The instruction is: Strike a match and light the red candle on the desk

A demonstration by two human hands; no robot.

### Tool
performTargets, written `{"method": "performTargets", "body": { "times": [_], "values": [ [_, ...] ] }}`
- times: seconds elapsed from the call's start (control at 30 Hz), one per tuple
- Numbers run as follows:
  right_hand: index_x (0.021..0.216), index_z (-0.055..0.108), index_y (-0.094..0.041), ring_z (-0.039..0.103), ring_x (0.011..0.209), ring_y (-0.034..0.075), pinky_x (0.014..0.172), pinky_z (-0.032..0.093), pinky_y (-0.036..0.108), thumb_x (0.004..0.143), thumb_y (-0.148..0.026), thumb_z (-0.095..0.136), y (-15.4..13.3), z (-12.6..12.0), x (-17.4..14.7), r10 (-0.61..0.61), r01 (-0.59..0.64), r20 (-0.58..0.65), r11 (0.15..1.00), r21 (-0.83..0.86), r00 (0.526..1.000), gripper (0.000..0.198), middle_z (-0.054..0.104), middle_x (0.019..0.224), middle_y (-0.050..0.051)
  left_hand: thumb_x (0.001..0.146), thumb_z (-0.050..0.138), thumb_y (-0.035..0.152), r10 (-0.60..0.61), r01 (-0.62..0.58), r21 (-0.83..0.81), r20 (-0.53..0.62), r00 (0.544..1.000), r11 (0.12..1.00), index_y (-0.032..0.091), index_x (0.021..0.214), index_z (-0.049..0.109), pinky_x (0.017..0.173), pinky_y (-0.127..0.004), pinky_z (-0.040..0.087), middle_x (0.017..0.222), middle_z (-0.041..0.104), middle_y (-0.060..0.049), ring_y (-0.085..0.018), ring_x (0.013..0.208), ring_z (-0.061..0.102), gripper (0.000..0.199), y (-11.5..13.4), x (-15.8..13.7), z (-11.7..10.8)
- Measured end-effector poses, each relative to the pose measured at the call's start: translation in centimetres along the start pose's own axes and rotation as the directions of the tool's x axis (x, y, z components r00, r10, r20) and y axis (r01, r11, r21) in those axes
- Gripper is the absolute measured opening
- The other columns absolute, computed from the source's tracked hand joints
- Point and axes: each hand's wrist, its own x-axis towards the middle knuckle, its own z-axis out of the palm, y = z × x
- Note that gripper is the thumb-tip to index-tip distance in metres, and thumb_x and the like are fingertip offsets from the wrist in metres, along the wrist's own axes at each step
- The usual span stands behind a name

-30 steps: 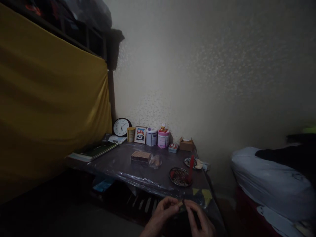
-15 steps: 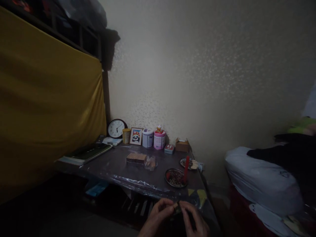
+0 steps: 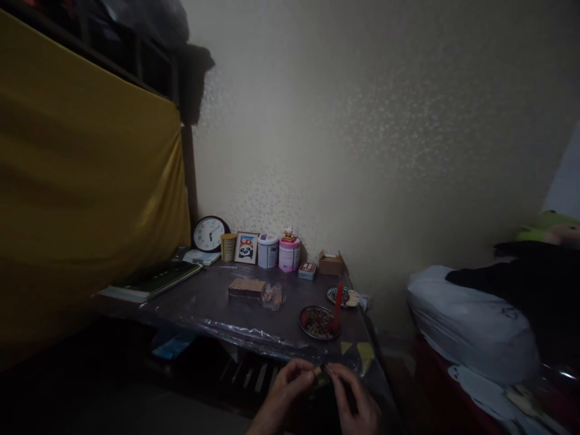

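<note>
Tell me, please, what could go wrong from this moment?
The small piece is held only at the fingertips of the left hand and the right hand, near the front edge of the table, so it might slip and drop.

The red utensil sticks up from the near plate; a careless reach could knock it.
</note>
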Motion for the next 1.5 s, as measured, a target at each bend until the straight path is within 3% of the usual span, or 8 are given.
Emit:
{"method": "performTargets", "body": {
  "times": [0.13, 0.43, 0.87, 1.2, 1.37, 1.5],
  "values": [
    [0.089, 0.065, -0.025, 0.071, 0.075, 0.014, 0.07, 0.055, 0.017, 0.086, -0.029, 0.052, 0.0, -0.2, 0.0, 0.076, -0.076, -0.036, 0.997, -0.009, 0.996, 0.014, 0.074, 0.084, 0.001, 0.059, 0.077, 0.037, -0.013, 0.013, 0.02, -0.015, 1.0, 1.0, 0.016, 0.078, 0.064, 0.061, -0.024, 0.033, 0.066, 0.059, 0.002, -0.011, 0.062, 0.049, 0.031, 0.3, -0.2, 0.1],
    [0.087, 0.065, -0.024, 0.072, 0.074, 0.015, 0.07, 0.056, 0.017, 0.085, -0.031, 0.054, 0.4, -0.4, 0.0, 0.071, -0.071, 0.001, 0.997, -0.001, 0.997, 0.013, 0.074, 0.082, 0.001, 0.059, 0.077, 0.037, -0.025, 0.025, -0.011, 0.012, 1.0, 1.0, 0.016, 0.079, 0.062, 0.059, -0.024, 0.033, 0.065, 0.06, 0.002, -0.011, 0.059, 0.05, 0.032, 0.4, -0.3, 0.4],
    [0.082, 0.065, -0.023, 0.071, 0.075, 0.015, 0.069, 0.056, 0.018, 0.083, -0.029, 0.055, 0.9, -0.5, 0.0, 0.087, -0.086, -0.026, 0.995, 0.05, 0.996, 0.011, 0.074, 0.081, 0.003, 0.067, 0.073, 0.033, -0.004, 0.005, -0.011, 0.078, 0.997, 1.0, 0.016, 0.086, 0.062, 0.075, -0.029, 0.04, 0.079, 0.066, -0.004, -0.017, 0.076, 0.059, 0.028, 1.0, -1.0, 0.6],
    [0.082, 0.064, -0.021, 0.072, 0.077, 0.017, 0.07, 0.058, 0.019, 0.082, -0.029, 0.058, 1.9, 0.1, -0.2, 0.184, -0.166, -0.055, 0.957, 0.239, 0.981, 0.01, 0.073, 0.085, 0.007, 0.058, 0.078, 0.039, -0.015, 0.015, 0.026, 0.004, 1.0, 1.0, 0.017, 0.078, 0.064, 0.073, -0.03, 0.039, 0.073, 0.066, -0.003, -0.019, 0.074, 0.06, 0.033, 0.5, -0.5, 0.5],
    [0.098, 0.063, -0.021, 0.07, 0.087, 0.019, 0.076, 0.058, 0.025, 0.084, -0.027, 0.056, 1.6, -0.1, 0.0, 0.134, -0.128, -0.02, 0.973, 0.19, 0.991, 0.017, 0.072, 0.096, 0.008, 0.06, 0.078, 0.036, -0.017, 0.017, -0.012, 0.043, 0.999, 1.0, 0.017, 0.08, 0.064, 0.067, -0.027, 0.037, 0.072, 0.065, -0.002, -0.016, 0.069, 0.057, 0.031, 0.5, -0.4, 0.3],
    [0.093, 0.066, -0.023, 0.071, 0.084, 0.017, 0.077, 0.056, 0.022, 0.085, -0.029, 0.053, 1.7, -0.5, 0.2, 0.065, -0.063, -0.022, 0.993, 0.096, 0.998, 0.017, 0.074, 0.091, 0.005, 0.059, 0.078, 0.034, -0.003, 0.005, -0.041, 0.038, 0.999, 0.999, 0.016, 0.078, 0.064, 0.063, -0.024, 0.034, 0.068, 0.063, 0.0, -0.012, 0.063, 0.053, 0.029, 0.2, -0.2, 0.2]
  ]
}}
